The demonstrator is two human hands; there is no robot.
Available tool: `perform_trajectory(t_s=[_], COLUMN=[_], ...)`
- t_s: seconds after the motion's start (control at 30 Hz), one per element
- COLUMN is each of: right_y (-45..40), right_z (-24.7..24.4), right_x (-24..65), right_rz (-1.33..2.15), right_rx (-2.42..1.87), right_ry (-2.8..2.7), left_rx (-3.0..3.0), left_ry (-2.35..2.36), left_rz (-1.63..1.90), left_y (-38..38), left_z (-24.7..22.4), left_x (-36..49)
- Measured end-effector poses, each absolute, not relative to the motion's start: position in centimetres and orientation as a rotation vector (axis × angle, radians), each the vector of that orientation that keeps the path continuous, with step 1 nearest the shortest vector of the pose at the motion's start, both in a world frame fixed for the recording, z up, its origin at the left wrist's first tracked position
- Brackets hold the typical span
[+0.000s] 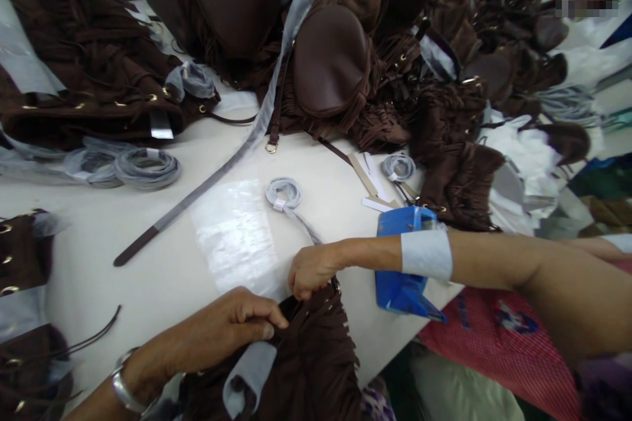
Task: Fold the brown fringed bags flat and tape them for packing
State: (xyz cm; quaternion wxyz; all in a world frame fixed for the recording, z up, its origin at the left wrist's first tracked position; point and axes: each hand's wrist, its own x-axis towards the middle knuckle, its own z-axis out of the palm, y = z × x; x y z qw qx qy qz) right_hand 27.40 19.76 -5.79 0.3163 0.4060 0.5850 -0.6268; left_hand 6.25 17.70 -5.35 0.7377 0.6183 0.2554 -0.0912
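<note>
A dark brown fringed bag (316, 355) lies at the table's near edge. My left hand (232, 325), with a bracelet at the wrist, pinches the bag's upper edge between thumb and fingers. Just right of it, my right hand (313, 270) is closed on the bag's rim. A grey wrapped roll (251, 375) sits on the bag below my left hand. Beyond my right hand is a coiled, wrapped strap (283, 194), its tail running toward that hand. A clear plastic sheet (234, 230) lies flat beside the coil.
A blue tape dispenser (407, 276) stands under my right forearm. A long wrapped strap (212, 177) crosses the table. Brown bags (330, 59) are piled at the back, with more at the left. A red printed bag (503, 342) is at the lower right.
</note>
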Motion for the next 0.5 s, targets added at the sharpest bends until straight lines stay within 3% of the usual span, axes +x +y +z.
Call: perform_trajectory(t_s=[0.13,0.33,0.5], right_y=[19.3,19.0,19.4], right_z=[-6.2,-6.3,-4.8], right_x=[27.9,29.1,28.3], right_rz=[-1.671,-2.259,-1.784], right_rx=[1.106,0.765,0.657], right_ry=[1.580,1.427,1.981], left_rx=[1.406,1.506,1.592], left_ry=[0.571,0.592,0.598], left_rz=[-0.195,-0.151,-0.111], left_y=[17.2,15.6,15.1], left_z=[-5.5,-5.3,-4.8], left_x=[6.2,5.9,5.7])
